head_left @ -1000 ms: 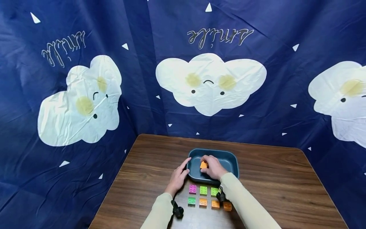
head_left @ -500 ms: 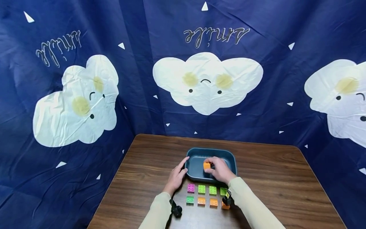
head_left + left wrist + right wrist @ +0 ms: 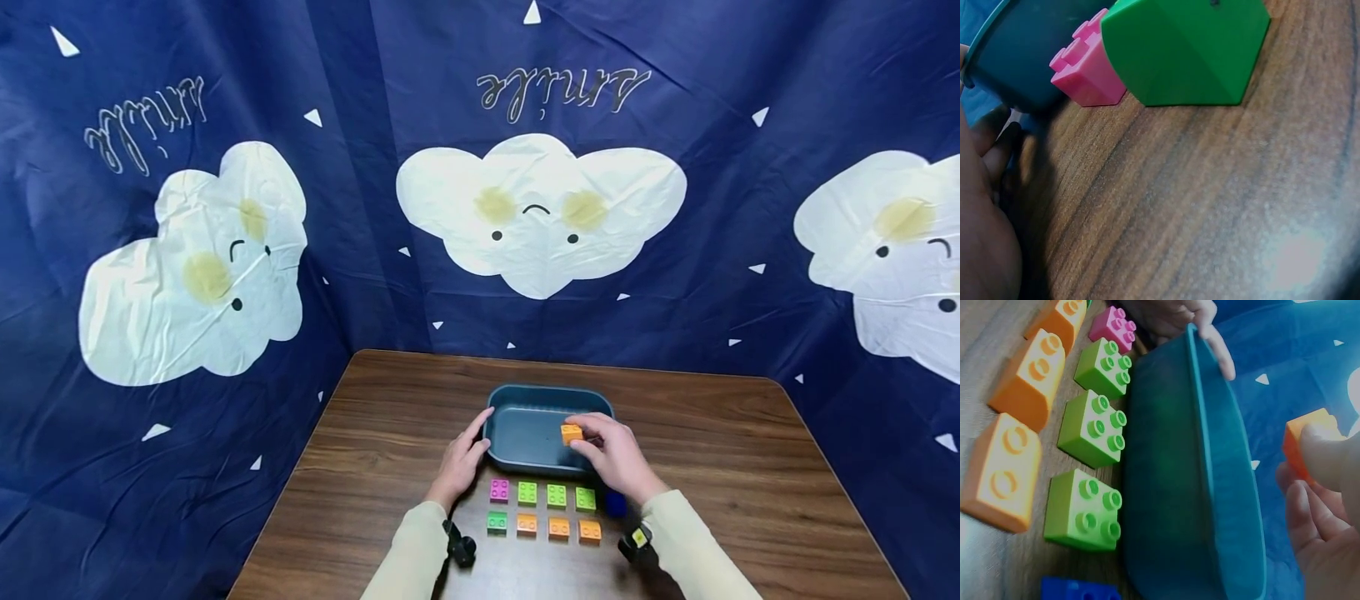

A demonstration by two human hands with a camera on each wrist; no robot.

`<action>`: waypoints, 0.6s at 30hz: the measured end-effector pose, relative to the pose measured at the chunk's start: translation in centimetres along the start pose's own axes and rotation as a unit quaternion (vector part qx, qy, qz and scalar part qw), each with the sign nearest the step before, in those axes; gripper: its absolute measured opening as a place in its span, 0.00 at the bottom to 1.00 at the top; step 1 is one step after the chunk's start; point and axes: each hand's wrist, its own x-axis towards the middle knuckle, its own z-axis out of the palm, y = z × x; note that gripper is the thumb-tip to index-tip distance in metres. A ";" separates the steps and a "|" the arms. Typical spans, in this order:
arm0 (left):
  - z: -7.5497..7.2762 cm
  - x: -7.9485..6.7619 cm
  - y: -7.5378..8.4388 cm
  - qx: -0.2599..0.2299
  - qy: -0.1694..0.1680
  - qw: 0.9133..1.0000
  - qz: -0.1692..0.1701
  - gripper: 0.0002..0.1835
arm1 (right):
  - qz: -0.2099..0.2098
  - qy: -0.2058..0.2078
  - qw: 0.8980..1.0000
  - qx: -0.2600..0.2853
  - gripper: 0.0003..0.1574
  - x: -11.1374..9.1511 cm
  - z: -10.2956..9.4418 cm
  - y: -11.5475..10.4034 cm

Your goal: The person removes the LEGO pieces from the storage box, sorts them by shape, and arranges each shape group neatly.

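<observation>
My right hand [image 3: 618, 454] pinches an orange toy building brick [image 3: 571, 433] between thumb and fingers, above the right part of a dark teal tray [image 3: 525, 465]. The same orange brick [image 3: 1304, 440] shows beyond the tray wall in the right wrist view. At the tray's left end, my left hand [image 3: 459, 465] holds the rim, with one finger lying over the edge and other fingers outside the wall. Before the tray stand a pink brick [image 3: 499, 490], several lime bricks [image 3: 557, 497] and a blue brick [image 3: 616, 502]. Nearer lie a green brick [image 3: 497, 523] and several orange bricks [image 3: 558, 528] with sloped sides.
A brown wood-grain table [image 3: 360, 467] carries everything. Dark blue curtains [image 3: 360, 208] with white cloud prints hang behind it and at both sides. Small black cameras are strapped to both wrists.
My right hand has moved right with the orange brick, from mid-tray toward its right end. The front bricks and the blue one now show. My left hand stays at the rim.
</observation>
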 end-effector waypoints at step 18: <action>-0.1 0.2 0.0 -0.001 -0.001 1.000 -0.001 0.31 | 0.044 0.098 0.994 -0.010 0.24 -8.4 -1.5 -0.7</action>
